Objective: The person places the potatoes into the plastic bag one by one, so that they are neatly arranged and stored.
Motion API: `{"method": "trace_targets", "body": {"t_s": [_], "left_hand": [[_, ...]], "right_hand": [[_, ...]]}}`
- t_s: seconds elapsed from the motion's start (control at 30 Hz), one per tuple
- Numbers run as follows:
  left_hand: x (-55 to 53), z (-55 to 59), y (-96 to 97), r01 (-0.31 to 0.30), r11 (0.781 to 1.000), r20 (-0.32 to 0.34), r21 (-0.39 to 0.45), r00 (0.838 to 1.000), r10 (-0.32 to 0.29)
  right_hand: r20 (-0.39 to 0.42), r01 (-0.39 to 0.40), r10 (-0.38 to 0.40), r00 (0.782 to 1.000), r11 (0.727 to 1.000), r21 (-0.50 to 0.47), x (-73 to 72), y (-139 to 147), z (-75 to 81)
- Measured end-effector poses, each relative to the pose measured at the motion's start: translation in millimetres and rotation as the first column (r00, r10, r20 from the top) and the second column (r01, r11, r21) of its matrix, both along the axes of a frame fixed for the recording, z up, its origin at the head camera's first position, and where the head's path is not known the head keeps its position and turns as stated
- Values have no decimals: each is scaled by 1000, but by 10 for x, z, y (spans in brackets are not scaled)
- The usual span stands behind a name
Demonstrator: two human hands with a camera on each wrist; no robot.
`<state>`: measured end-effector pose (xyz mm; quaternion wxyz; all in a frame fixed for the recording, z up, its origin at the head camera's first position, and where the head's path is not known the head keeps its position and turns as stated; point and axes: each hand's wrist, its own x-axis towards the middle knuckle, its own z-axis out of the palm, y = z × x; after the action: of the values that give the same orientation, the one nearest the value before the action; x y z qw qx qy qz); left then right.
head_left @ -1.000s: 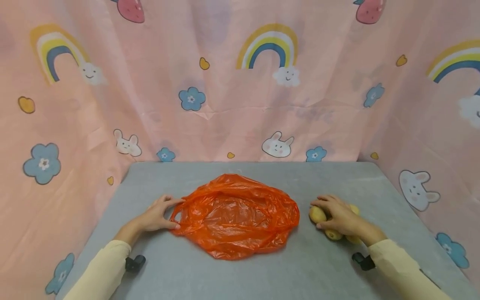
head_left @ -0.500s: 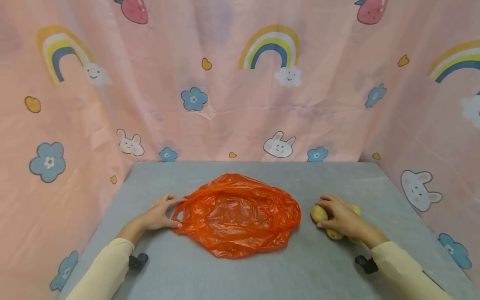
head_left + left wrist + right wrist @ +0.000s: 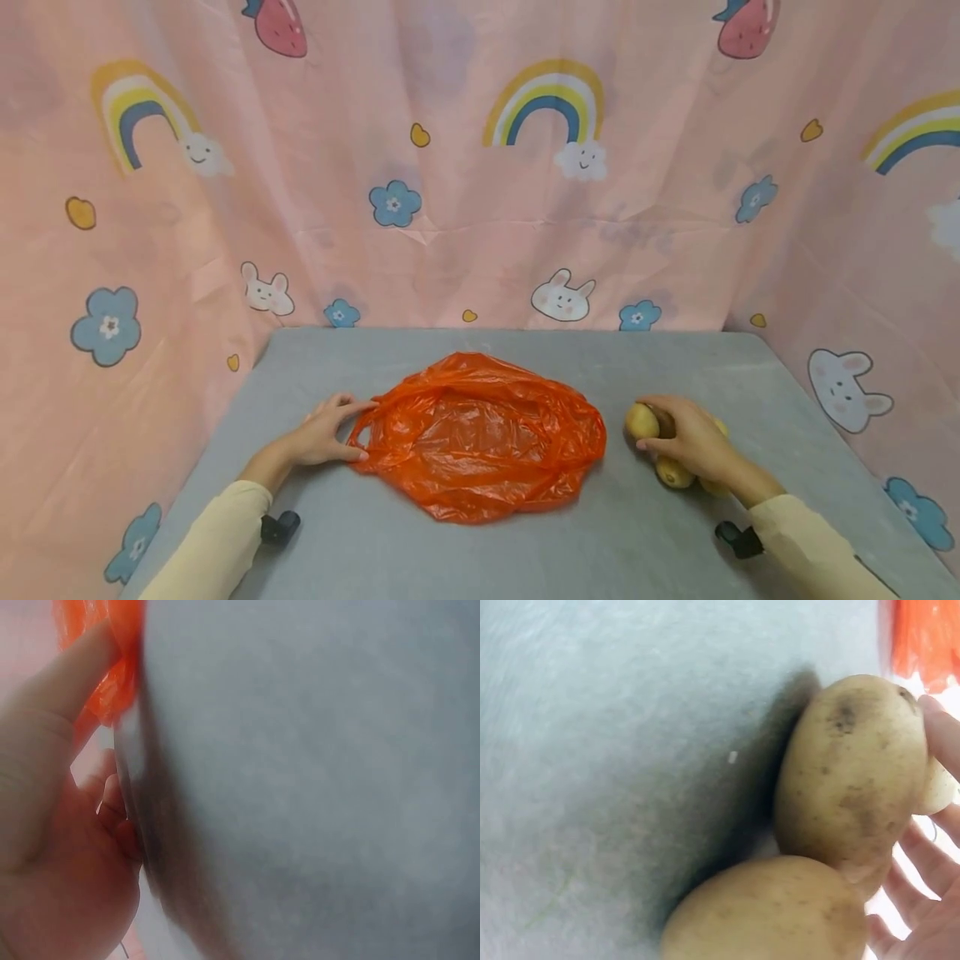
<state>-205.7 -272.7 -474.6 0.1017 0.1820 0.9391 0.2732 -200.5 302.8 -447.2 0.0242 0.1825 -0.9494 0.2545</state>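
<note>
An orange plastic bag (image 3: 480, 433) lies spread out mid-table, its mouth facing up. At its left end, my left hand (image 3: 318, 433) touches the handle with thumb and forefinger apart; in the left wrist view the thumb (image 3: 82, 671) is against the orange plastic. To the right of the bag, my right hand (image 3: 693, 442) grips a yellowish potato (image 3: 642, 421), thumb on the near side and fingers on the far side. A second potato (image 3: 673, 472) lies beneath this hand, and more are partly hidden behind it. Dark blemishes mark the gripped potato (image 3: 847, 757) in the right wrist view.
Everything lies on a grey table (image 3: 525, 550). A pink printed curtain (image 3: 465, 183) stands along its back and both sides. A black wrist-camera mount (image 3: 280, 528) sits under the left forearm, and a similar black mount (image 3: 738, 539) under the right.
The gripped potato has risen slightly away from the potato in front of it. My left hand and the bag have stayed in place, while the whole view has shifted a little.
</note>
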Motion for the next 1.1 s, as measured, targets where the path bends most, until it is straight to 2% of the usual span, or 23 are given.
{"method": "trace_targets", "body": {"t_s": [0.2,0.63,0.83,1.1], "left_hand": [[5,24,-1,3,1000,0,12,1000,-3],[16,7,2,0,1000,11,18,1000,0],[2,-2,-30,-1,1000,1,5,1000,1],[-1,11,-8,4,1000,13,13,1000,-4]], "right_hand": [[41,20,-18,999,999,-48,-8,-51,91],[98,-27,47,994,980,-198,-10,-327,344],[127,-73,110,986,961,-266,-58,-542,445],[159,-94,141,977,957,-273,-152,-759,507]]}}
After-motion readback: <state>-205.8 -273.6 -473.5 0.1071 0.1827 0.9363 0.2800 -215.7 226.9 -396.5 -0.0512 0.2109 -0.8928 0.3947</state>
